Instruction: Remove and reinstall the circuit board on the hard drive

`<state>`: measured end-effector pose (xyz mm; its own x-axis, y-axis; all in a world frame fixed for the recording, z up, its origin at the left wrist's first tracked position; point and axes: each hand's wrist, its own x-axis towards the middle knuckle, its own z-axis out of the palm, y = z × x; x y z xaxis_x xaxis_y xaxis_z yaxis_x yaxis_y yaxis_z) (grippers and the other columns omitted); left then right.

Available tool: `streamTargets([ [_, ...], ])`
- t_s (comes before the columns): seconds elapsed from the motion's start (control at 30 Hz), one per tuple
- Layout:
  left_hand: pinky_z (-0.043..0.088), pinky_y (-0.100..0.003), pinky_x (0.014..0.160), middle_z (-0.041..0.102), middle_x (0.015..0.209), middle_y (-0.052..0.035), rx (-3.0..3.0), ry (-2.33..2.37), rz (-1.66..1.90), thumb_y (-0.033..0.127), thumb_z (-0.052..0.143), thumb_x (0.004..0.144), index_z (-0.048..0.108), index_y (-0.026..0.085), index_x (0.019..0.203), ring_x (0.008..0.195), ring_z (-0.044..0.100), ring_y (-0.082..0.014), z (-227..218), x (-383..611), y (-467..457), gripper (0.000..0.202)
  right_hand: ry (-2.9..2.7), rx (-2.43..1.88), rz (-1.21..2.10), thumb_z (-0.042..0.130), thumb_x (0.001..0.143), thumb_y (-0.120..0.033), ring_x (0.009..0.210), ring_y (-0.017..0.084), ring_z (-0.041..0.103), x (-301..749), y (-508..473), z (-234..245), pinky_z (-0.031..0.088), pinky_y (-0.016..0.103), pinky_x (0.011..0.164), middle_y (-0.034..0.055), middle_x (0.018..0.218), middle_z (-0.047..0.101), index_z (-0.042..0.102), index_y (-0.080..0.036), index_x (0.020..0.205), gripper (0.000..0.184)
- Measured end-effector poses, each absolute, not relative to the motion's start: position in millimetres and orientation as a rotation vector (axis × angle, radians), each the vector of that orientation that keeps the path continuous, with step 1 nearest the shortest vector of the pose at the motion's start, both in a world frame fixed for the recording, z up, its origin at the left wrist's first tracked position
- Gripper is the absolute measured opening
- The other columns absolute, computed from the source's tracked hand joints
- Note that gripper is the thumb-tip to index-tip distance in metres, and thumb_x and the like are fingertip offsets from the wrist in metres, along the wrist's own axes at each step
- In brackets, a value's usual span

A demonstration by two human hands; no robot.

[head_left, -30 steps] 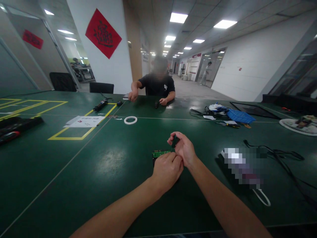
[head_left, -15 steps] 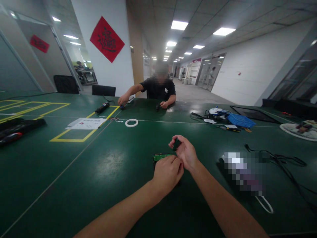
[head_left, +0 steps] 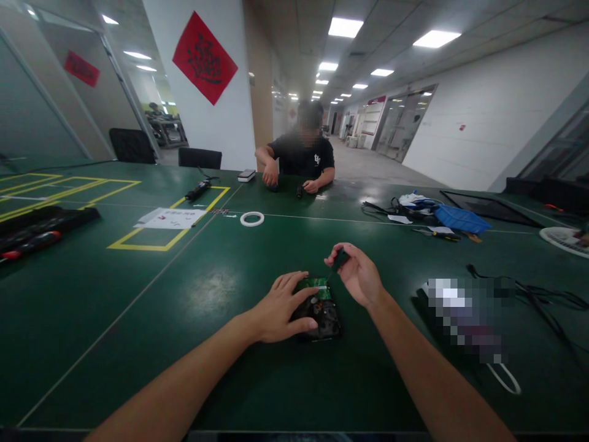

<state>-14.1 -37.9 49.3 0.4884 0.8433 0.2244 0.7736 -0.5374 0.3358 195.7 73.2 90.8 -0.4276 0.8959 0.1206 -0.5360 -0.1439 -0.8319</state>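
The left hand (head_left: 280, 310) lies palm down with its fingers loosely spread, index finger and thumb reaching across a black device (head_left: 327, 320); it rests on the device rather than gripping around it. The device sits flat on the green desk (head_left: 294, 393), straight ahead of the person and between the two forearms, with a green circuit board (head_left: 325, 294) at its far end. The right hand (head_left: 361, 276) is raised just beyond the device's right far corner, its fingers curled around a dark tool (head_left: 340, 259). A thin shaft slants down from this tool toward the board's corner; whether its tip touches cannot be told. To the right of the right forearm lies a pixelated object (head_left: 455, 319) with a white loop, and black cables (head_left: 529, 288) trail just beyond it. Farther off on the right are a blue basket (head_left: 462, 218) and a yellow-and-black handled tool (head_left: 444, 236). Ahead and to the left lie a white ring (head_left: 243, 219) and paper sheets (head_left: 172, 218), the sheets overlapping a yellow tape outline (head_left: 138, 247). Across the desk sits a co-worker in a black shirt (head_left: 299, 159), both forearms near the desk's far edge.
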Motion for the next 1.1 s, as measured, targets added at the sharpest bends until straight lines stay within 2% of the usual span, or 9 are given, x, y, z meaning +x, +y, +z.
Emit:
streamTargets([
  [0.23, 0.03, -0.06, 0.115, 0.036, 0.154, -0.015, 2.536, 1.402, 0.567, 0.072, 0.05, 0.092, 0.049, 0.027, 0.148, 0.142, 0.033, -0.0385, 49.2, -17.6, -37.6, 0.072, -1.052, -0.502, 1.753, 0.065, 0.087, -0.033, 0.084, 0.018, 0.061, 198.0, 74.2, 87.9, 0.051, 0.037, 0.093, 0.0037, 0.085, 0.064, 0.075, -0.02, 0.091, 0.017],
  [0.43, 0.031, -0.059, 0.115, 0.041, 0.151, -0.0138, 2.537, 1.409, 0.56, 0.07, 0.049, 0.093, 0.052, 0.028, 0.147, 0.14, 0.037, -0.0377, 51.9, -19.2, -37.7, 0.068, -1.136, -0.437, 1.724, 0.054, 0.09, -0.036, 0.077, 0.017, 0.057, 194.3, 71.3, 88.0, 0.049, 0.039, 0.093, 0.0041, 0.081, 0.061, 0.077, -0.017, 0.1, 0.031],
  [0.53, 0.032, -0.059, 0.114, 0.041, 0.152, -0.0139, 2.533, 1.41, 0.546, 0.071, 0.05, 0.092, 0.052, 0.028, 0.146, 0.14, 0.037, -0.038, 52.4, -19.0, -37.8, 0.069, -1.218, -0.468, 1.652, 0.057, 0.087, -0.033, 0.078, 0.017, 0.057, 194.6, 70.6, 88.1, 0.048, 0.038, 0.092, 0.004, 0.081, 0.062, 0.076, -0.018, 0.094, 0.025],
  [0.67, 0.03, -0.06, 0.116, 0.038, 0.154, -0.0151, 2.529, 1.412, 0.529, 0.076, 0.052, 0.088, 0.049, 0.026, 0.149, 0.142, 0.035, -0.0396, 53.3, -16.6, -40.1, 0.078, -1.347, -0.523, 1.572, 0.064, 0.083, -0.03, 0.084, 0.019, 0.061, 196.7, 69.6, 89.1, 0.048, 0.035, 0.086, 0.0041, 0.086, 0.065, 0.07, -0.019, 0.085, 0.012],
  [0.77, 0.029, -0.063, 0.116, 0.035, 0.156, -0.0161, 2.519, 1.416, 0.562, 0.083, 0.057, 0.079, 0.047, 0.025, 0.15, 0.143, 0.032, -0.0426, 51.5, -11.2, -42.6, 0.092, -1.37, -0.472, 1.571, 0.061, 0.086, -0.033, 0.087, 0.02, 0.063, 192.1, 69.1, 88.3, 0.047, 0.036, 0.085, 0.0048, 0.088, 0.068, 0.063, -0.02, 0.082, 0.013],
  [0.83, 0.027, -0.065, 0.116, 0.032, 0.158, -0.018, 2.52, 1.426, 0.583, 0.089, 0.06, 0.07, 0.044, 0.023, 0.151, 0.144, 0.028, -0.0455, 48.5, -6.0, -44.0, 0.105, -1.359, -0.449, 1.581, 0.058, 0.089, -0.035, 0.076, 0.019, 0.062, 186.0, 69.7, 86.0, 0.047, 0.035, 0.078, 0.0023, 0.078, 0.065, 0.058, -0.021, 0.082, 0.016],
  [0.9, 0.025, -0.066, 0.117, 0.03, 0.158, -0.0202, 2.528, 1.452, 0.595, 0.092, 0.061, 0.064, 0.042, 0.02, 0.152, 0.145, 0.025, -0.0474, 44.9, -0.9, -45.1, 0.115, -1.359, -0.45, 1.579, 0.055, 0.091, -0.038, 0.061, 0.016, 0.053, 180.8, 70.7, 82.7, 0.044, 0.032, 0.067, -0.0016, 0.066, 0.057, 0.058, -0.022, 0.085, 0.017],
  [1.0, 0.025, -0.065, 0.117, 0.031, 0.157, -0.021, 2.539, 1.5, 0.592, 0.091, 0.059, 0.067, 0.042, 0.018, 0.151, 0.145, 0.025, -0.0476, 40.8, 4.0, -46.0, 0.113, -1.383, -0.434, 1.559, 0.049, 0.093, -0.042, 0.058, 0.014, 0.045, 180.9, 71.2, 78.3, 0.038, 0.029, 0.06, -0.0019, 0.064, 0.05, 0.065, -0.02, 0.093, 0.027],
  [1.1, 0.024, -0.066, 0.117, 0.032, 0.156, -0.0206, 2.56, 1.511, 0.572, 0.089, 0.058, 0.071, 0.044, 0.019, 0.149, 0.145, 0.026, -0.0473, 39.6, 5.2, -45.7, 0.107, -1.43, -0.435, 1.506, 0.051, 0.091, -0.04, 0.068, 0.016, 0.052, 190.0, 69.5, 76.2, 0.042, 0.031, 0.066, 0.0022, 0.073, 0.056, 0.069, -0.019, 0.09, 0.028],
])
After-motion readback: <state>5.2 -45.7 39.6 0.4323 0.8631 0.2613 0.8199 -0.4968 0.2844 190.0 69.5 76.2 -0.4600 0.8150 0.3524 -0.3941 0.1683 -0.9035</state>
